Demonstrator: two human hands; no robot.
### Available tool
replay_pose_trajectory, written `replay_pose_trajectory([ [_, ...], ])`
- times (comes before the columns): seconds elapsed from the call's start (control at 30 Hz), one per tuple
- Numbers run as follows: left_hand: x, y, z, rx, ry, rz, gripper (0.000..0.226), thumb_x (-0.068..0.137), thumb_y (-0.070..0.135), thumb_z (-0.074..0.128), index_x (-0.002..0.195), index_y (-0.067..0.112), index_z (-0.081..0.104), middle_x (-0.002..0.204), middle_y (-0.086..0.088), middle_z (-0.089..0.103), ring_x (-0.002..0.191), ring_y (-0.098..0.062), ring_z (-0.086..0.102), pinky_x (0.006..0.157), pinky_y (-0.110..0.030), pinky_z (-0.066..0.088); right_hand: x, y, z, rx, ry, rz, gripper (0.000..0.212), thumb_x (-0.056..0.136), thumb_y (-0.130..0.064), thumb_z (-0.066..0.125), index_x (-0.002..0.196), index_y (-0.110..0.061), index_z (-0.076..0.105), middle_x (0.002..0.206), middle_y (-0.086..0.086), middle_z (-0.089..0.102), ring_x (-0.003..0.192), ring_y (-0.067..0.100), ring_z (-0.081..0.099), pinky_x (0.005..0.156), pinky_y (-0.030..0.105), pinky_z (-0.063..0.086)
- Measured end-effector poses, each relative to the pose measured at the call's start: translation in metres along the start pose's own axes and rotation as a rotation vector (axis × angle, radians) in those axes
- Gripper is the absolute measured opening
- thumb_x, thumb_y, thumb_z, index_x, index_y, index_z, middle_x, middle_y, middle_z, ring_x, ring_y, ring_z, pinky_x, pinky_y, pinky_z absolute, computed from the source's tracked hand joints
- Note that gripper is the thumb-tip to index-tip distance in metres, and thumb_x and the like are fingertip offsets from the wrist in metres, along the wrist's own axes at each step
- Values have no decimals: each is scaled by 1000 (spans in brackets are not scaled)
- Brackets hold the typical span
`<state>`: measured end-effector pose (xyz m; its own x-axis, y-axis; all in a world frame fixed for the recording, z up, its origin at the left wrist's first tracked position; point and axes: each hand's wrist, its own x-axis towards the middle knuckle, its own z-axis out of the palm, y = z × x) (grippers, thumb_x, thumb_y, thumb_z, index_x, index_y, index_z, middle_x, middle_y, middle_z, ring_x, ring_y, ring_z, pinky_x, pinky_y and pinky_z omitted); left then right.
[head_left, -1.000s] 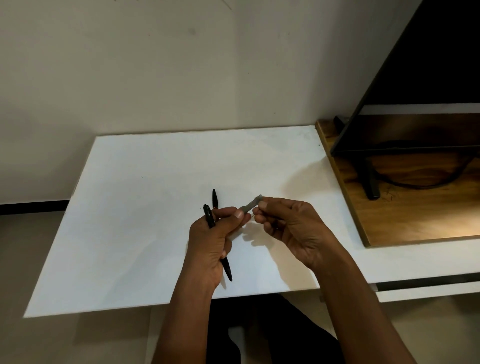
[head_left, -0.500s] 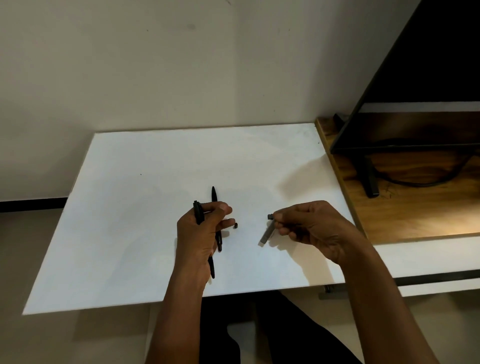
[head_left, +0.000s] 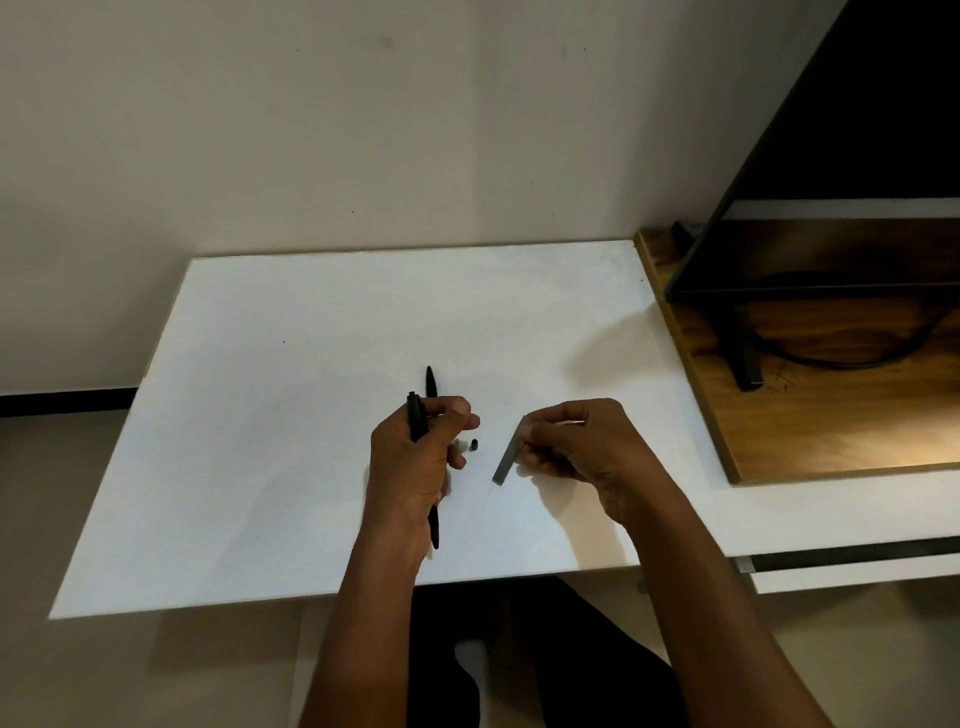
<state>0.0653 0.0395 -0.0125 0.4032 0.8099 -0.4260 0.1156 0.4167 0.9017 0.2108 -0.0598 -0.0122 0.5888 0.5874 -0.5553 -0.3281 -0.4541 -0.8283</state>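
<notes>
My left hand (head_left: 415, 457) grips a black pen (head_left: 415, 418) upright, its top sticking out above my fingers. A second black pen (head_left: 431, 383) lies on the white board (head_left: 260, 415) under that hand, its lower end showing past my wrist. A tiny black cap (head_left: 474, 445) rests on the board between my hands. My right hand (head_left: 576, 441) pinches a thin grey refill case (head_left: 508, 457) at its upper end, the lower end tilted down toward the board.
The white board lies on a desk against a plain wall. To the right a wooden board (head_left: 831, 415) carries a dark monitor (head_left: 857, 156) on a black stand (head_left: 743, 358) with a cable. My dark-clothed legs show under the desk edge.
My hands have moved apart. The grey case went right and tipped downward in my right hand. The small black cap now lies on the board between them.
</notes>
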Motion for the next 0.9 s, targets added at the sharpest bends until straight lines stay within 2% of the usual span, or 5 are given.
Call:
replay_pose_trajectory([
  [0.17, 1, -2, 3, 2, -63, 33, 12, 95, 17, 62, 105, 14, 67, 83, -2, 79, 46, -6, 55, 40, -20, 37, 1, -4, -3, 113, 58, -64, 20, 83, -1, 76, 102, 1, 71, 81, 22, 77, 65, 26, 73, 62, 29, 61],
  [0.3, 1, -2, 6, 7, -176, 41, 22, 103, 17, 46, 109, 15, 67, 86, -6, 78, 53, -11, 59, 43, -21, 39, -1, -11, -6, 337, 102, -233, 21, 86, -5, 75, 106, -1, 72, 86, 18, 79, 77, 27, 77, 68, 27, 61],
  [0.4, -1, -2, 6, 102, -233, 89, 24, 104, 23, 46, 113, 20, 68, 90, -3, 78, 58, -10, 61, 45, -20, 42, -4, -15, -3, 448, 92, -326, 20, 86, -4, 74, 106, -1, 72, 90, 16, 79, 83, 28, 78, 72, 27, 61],
  [0.63, -3, -2, 3, 301, -275, 160, 26, 98, 25, 60, 121, 27, 70, 91, 7, 79, 59, -9, 63, 50, -7, 41, -6, -16, 1, 337, 144, -464, 16, 87, -6, 74, 103, -2, 74, 88, 12, 80, 82, 26, 78, 70, 27, 60],
  [0.9, -3, -2, 1, 314, -253, 173, 27, 94, 24, 65, 120, 30, 71, 85, 15, 78, 54, -1, 62, 46, -11, 43, -6, -16, 2, 267, 119, -503, 11, 86, -5, 75, 97, -4, 74, 84, 13, 79, 78, 27, 78, 68, 28, 60],
])
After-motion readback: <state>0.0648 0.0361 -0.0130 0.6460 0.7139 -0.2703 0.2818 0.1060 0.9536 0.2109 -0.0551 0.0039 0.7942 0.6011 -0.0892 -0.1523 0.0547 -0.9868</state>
